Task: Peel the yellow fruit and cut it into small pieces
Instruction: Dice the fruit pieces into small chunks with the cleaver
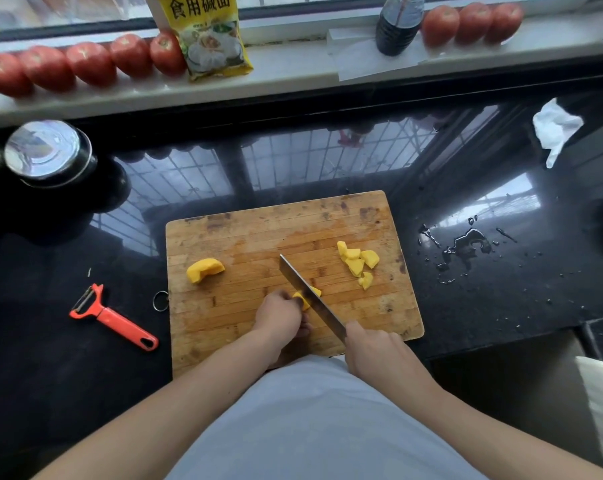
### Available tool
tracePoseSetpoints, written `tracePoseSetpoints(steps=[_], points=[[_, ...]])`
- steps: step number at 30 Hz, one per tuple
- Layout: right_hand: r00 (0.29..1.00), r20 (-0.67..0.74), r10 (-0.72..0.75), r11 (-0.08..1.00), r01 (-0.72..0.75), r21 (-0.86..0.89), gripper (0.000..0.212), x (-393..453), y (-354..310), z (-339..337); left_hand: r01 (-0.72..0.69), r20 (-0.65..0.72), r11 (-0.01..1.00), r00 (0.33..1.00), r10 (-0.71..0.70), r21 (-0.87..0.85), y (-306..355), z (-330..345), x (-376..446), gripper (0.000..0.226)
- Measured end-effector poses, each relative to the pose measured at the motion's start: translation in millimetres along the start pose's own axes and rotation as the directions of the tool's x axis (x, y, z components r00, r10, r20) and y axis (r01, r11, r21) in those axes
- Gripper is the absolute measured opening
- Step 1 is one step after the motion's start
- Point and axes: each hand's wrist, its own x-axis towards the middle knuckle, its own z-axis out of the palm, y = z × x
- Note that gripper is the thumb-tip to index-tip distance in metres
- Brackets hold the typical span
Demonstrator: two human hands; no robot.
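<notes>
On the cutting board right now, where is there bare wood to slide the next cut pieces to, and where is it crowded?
Bare wood on the cutting board: the far strip, and the middle between the uncut chunk and the pile of pieces. Crowded: the near edge, where the left hand holds the piece being cut under the knife, held by the right hand.

Daylight comes from the window behind the sill; its grille glares on the glossy black counter below it; edges bow, and corners look perhaps slightly soft.
</notes>
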Motion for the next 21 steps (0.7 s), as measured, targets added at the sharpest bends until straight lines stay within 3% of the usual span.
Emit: tracePoseSetpoints(steps=[2, 5, 10, 17, 21], points=[[1.000, 0.011, 0.023, 1.000, -0.023, -0.020, 0.012, -4, 2, 0, 0.004, 0.003, 1.000, 1.000, -0.004, 0.000, 1, -1, -1, 0.025], [0.999, 0.014, 0.047, 0.998, -0.047, -0.041, 0.011, -8, 2, -1, -0.005, 0.001, 1.000, 1.000, 0.005, 0.000, 1, 0, 1, 0.008], [1.000, 0.016, 0.010, 0.999, -0.010, -0.048, 0.012, 1, 0, 5, 0.011, 0.004, 1.000, 1.000, -0.011, -0.001, 1, -1, 1, 0.013], [0.994, -0.093, -0.060, 0.997, 0.055, -0.055, 0.010, 42, -22, 13, -0.078, 0.019, 0.991, 0.997, 0.077, 0.110, -8, -1, 12, 0.028], [0.990, -0.143, -0.006, 0.999, 0.012, 0.042, 0.008, 40, -21, 6, -0.073, 0.019, 0.995, 0.997, 0.072, 0.064, -6, -2, 5, 0.017]])
